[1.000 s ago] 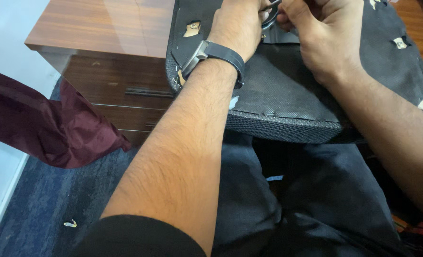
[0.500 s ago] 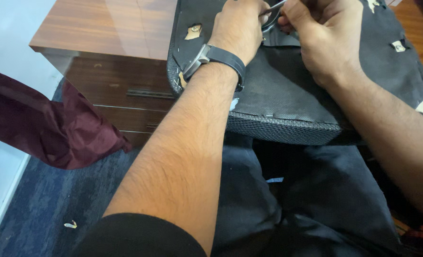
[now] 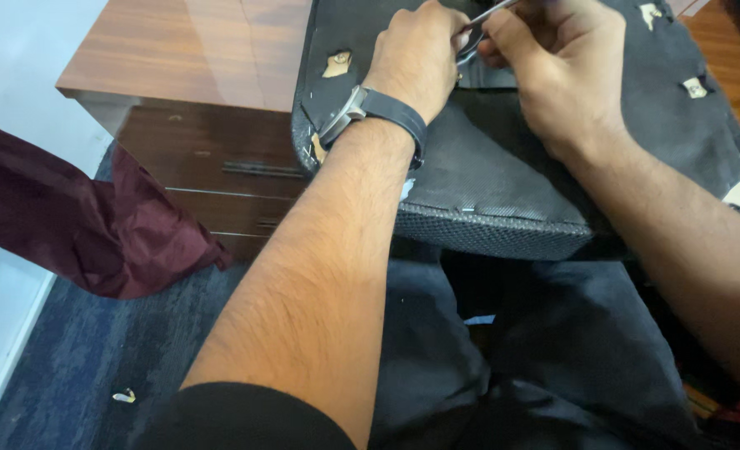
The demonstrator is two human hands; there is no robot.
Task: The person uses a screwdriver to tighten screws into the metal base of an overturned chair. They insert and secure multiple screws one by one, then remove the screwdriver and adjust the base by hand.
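Both hands work at the far edge of the worn black padded panel point(image 3: 503, 158), which lies on the brown wooden table point(image 3: 195, 58). Left hand point(image 3: 416, 54) grips small metal scissors point(image 3: 478, 21); right hand point(image 3: 562, 71) pinches the panel material. Cutting appears under way; next move needs steady tension.

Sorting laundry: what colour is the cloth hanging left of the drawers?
Dark maroon cloth, plain, seen in the head view.
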